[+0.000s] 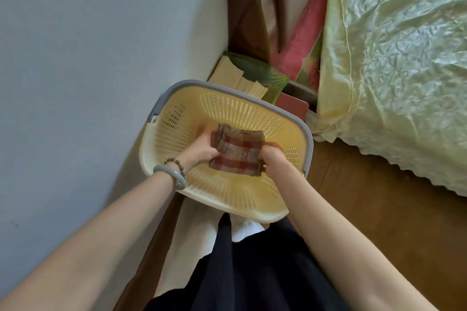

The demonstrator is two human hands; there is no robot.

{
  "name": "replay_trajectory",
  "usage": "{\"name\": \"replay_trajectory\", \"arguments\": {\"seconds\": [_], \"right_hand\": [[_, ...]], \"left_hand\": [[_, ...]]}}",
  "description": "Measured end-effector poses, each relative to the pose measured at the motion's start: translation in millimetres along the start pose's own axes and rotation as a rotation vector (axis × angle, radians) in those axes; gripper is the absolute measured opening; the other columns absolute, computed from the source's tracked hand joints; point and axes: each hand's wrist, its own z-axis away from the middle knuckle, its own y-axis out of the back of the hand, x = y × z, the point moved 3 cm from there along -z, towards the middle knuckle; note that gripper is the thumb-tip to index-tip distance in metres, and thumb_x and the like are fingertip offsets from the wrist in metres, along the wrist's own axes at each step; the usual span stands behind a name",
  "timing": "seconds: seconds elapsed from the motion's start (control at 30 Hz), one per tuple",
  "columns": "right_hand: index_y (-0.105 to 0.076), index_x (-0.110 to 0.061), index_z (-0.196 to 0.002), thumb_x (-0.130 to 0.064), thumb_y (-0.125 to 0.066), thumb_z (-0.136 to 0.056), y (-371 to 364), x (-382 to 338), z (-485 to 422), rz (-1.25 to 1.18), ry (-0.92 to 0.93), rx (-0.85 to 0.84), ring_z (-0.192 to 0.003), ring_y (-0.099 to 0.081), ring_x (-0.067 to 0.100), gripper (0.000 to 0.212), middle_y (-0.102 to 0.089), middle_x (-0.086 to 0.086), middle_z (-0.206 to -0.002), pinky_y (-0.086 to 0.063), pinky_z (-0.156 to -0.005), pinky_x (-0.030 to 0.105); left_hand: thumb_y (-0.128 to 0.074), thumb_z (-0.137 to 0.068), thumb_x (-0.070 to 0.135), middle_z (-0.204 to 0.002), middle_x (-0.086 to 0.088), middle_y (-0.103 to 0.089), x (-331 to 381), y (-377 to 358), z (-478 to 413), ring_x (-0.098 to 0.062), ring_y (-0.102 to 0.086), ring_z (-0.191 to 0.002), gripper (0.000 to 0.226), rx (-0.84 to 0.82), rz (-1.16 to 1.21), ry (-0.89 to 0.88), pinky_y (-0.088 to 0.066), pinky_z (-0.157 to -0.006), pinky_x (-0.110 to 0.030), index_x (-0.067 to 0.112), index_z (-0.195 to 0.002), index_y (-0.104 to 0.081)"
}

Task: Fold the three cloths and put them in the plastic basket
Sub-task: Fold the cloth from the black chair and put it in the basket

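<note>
Red-and-beige checked cloths [237,154], folded into 1 flat bundle, are held low inside the plastic basket [237,111], gripped at opposite edges by the left hand [202,151] and right hand [271,156]. The basket is pale yellow, perforated and grey-rimmed.

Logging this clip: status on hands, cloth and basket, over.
Left hand and right hand both grip folded checked cloth. Cloth low inside plastic basket, bottom contact unclear. Nothing in the way.

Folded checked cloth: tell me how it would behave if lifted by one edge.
Probably floppy: the folded checked cloth shows loose layered edges, so it may sag open. Likely light: left hand and right hand grip its sides.
</note>
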Motion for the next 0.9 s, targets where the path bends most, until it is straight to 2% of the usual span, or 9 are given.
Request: {"name": "replay_trajectory", "arguments": {"seconds": [0.1,0.2,0.27,0.33,0.47,0.57,0.63,0.8,0.9], "right_hand": [[-0.053,-0.008,-0.117,-0.002,-0.031,-0.09,-13,11,-32,0.048,-0.008,0.104,-0.085,-0.055,0.027,0.035,-0.059,0.012,-0.105,-0.05,-0.069,0.036],[-0.053,-0.005,-0.116,-0.001,-0.039,-0.087,-26,25,-64,0.084,0.038,0.199,-0.092,-0.051,0.027,0.032,-0.057,0.013,-0.107,-0.048,-0.087,0.04],[-0.05,-0.005,-0.115,0.0,-0.041,-0.085,-33,34,-82,0.172,0.049,0.239,-0.094,-0.052,0.027,0.032,-0.058,0.014,-0.11,-0.047,-0.089,0.04],[-0.049,-0.006,-0.114,0.001,-0.043,-0.084,-36,42,-100,0.237,0.054,0.255,-0.091,-0.053,0.027,0.032,-0.06,0.016,-0.11,-0.047,-0.084,0.035],[-0.05,-0.005,-0.118,-0.004,-0.052,-0.086,-36,64,-122,0.264,0.057,0.239,-0.088,-0.055,0.022,0.032,-0.059,0.014,-0.112,-0.045,-0.066,0.021],[-0.047,-0.003,-0.119,0.001,-0.052,-0.083,-34,74,-133,0.296,0.031,0.354,-0.1,-0.059,0.032,0.036,-0.06,0.018,-0.114,-0.051,-0.085,0.039],[-0.046,-0.002,-0.118,0.002,-0.052,-0.082,-36,77,-139,0.306,0.029,0.392,-0.102,-0.059,0.036,0.036,-0.061,0.019,-0.113,-0.049,-0.085,0.039],[-0.043,-0.002,-0.122,0.002,-0.056,-0.082,-35,85,-145,0.371,0.039,0.415,-0.107,-0.057,0.035,0.042,-0.059,0.019,-0.117,-0.047,-0.09,0.042],[-0.041,-0.002,-0.123,0.003,-0.053,-0.083,-36,87,-144,0.407,0.036,0.443,-0.109,-0.056,0.036,0.042,-0.057,0.019,-0.119,-0.047,-0.092,0.047]], "left_hand": [[-0.056,-0.083,-0.003,-0.091,0.005,-0.051,-13,-9,-36,-0.01,-0.055,-0.081,0.054,-0.03,-0.058,0.095,-0.043,-0.056,-0.017,0.015,-0.129,-0.035],[-0.051,-0.082,-0.001,-0.096,-0.002,-0.054,-32,-23,-72,-0.017,-0.056,-0.087,0.051,-0.079,-0.102,0.121,-0.048,-0.073,-0.03,0.013,-0.128,-0.034],[-0.055,-0.082,0.004,-0.099,-0.004,-0.056,-45,-31,-93,-0.021,-0.057,-0.096,0.043,-0.09,-0.129,0.123,-0.049,-0.085,-0.038,0.014,-0.119,-0.036],[-0.055,-0.082,0.005,-0.104,-0.007,-0.056,-56,-38,-114,-0.024,-0.055,-0.099,0.037,-0.094,-0.153,0.125,-0.048,-0.088,-0.038,0.015,-0.114,-0.038],[-0.054,-0.084,0.007,-0.097,-0.006,-0.054,-72,-59,-133,-0.025,-0.055,-0.092,0.044,-0.124,-0.192,0.123,-0.048,-0.079,-0.033,0.013,-0.123,-0.034],[-0.051,-0.082,0.003,-0.109,-0.013,-0.058,-83,-75,-141,-0.028,-0.057,-0.096,0.055,-0.129,-0.178,0.118,-0.05,-0.082,-0.038,0.014,-0.131,-0.029],[-0.049,-0.082,0.0,-0.117,-0.014,-0.056,-89,-83,-145,-0.028,-0.056,-0.101,0.066,-0.119,-0.175,0.143,-0.047,-0.078,-0.034,0.016,-0.14,-0.02],[-0.048,-0.08,-0.002,-0.09,-0.001,-0.049,-94,-89,-146,-0.022,-0.052,-0.082,0.069,-0.084,-0.193,0.143,-0.047,-0.073,-0.035,0.018,-0.139,-0.019],[-0.047,-0.079,0.0,-0.096,-0.006,-0.055,-91,-91,-146,-0.027,-0.058,-0.087,0.064,-0.115,-0.173,0.15,-0.053,-0.08,-0.044,0.02,-0.135,-0.024]]}}
